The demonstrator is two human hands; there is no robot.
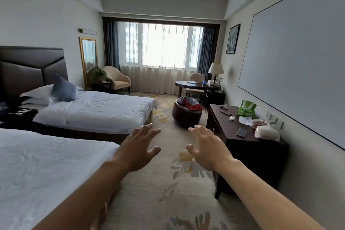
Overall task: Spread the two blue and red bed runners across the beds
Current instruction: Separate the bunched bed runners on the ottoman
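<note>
The blue and red bed runners [189, 103] lie crumpled in a heap on a round brown ottoman [185, 116] past the foot of the far bed. Two beds with white covers stand on the left: the near bed [46, 164] at the bottom left and the far bed [104, 110] behind it. My left hand [139, 147] and my right hand [207, 147] are stretched out in front of me over the carpet, fingers spread, holding nothing. Both hands are well short of the ottoman.
A dark desk [233, 127] along the right wall carries a phone, a tissue pack and a green bag [246, 108]. A round table [197, 85] with a lamp, a chair and an armchair [117, 79] stand by the window. A carpeted aisle [168, 183] runs between beds and desk.
</note>
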